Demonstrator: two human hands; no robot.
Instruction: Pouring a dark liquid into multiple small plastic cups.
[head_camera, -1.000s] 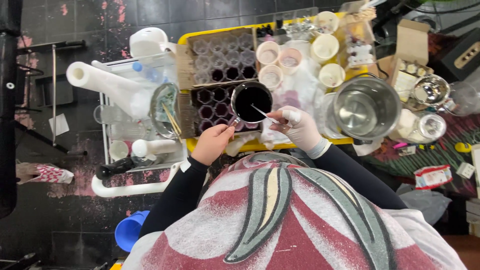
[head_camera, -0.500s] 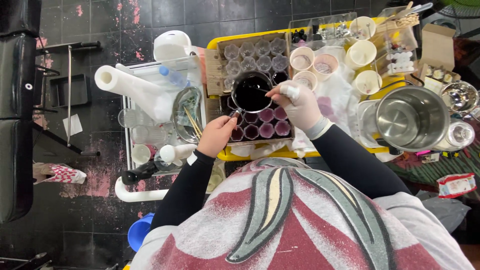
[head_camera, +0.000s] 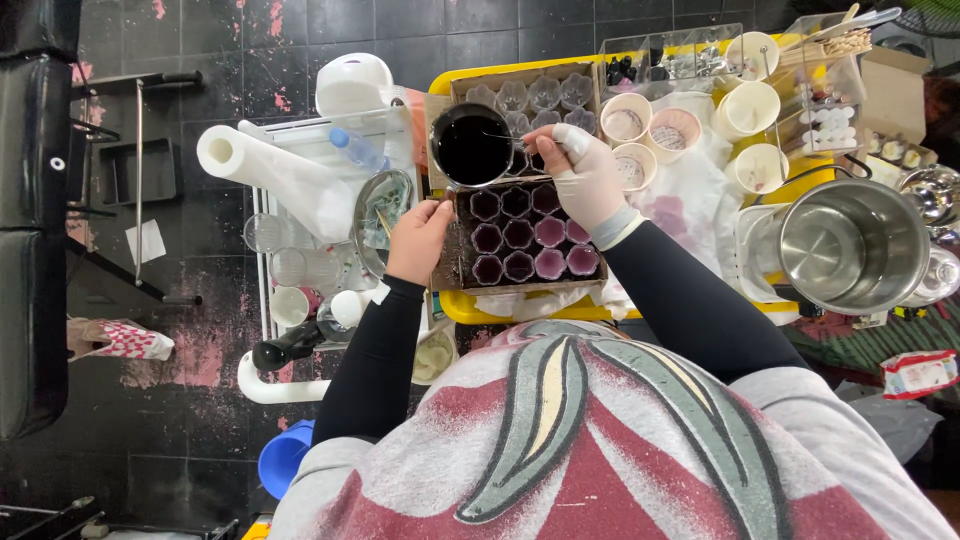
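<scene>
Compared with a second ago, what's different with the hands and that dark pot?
The camera view shifted, so everything sits further right in the picture. The left hand still holds the handle of the small pot of dark liquid, kept above the tray of little cups. The gloved right hand still holds a thin stick in the pot, and now sits closer to its rim. The big steel pot and paper roll stayed put.

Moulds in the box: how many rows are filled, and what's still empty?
Done: the near rows of moulds hold purple liquid, some dark, some paler pink. In hand: the left hand grips the handle of a small pot of dark liquid held over the box, while the gloved right hand holds a thin stick at its rim. Left: the far moulds look clear and empty.
</scene>
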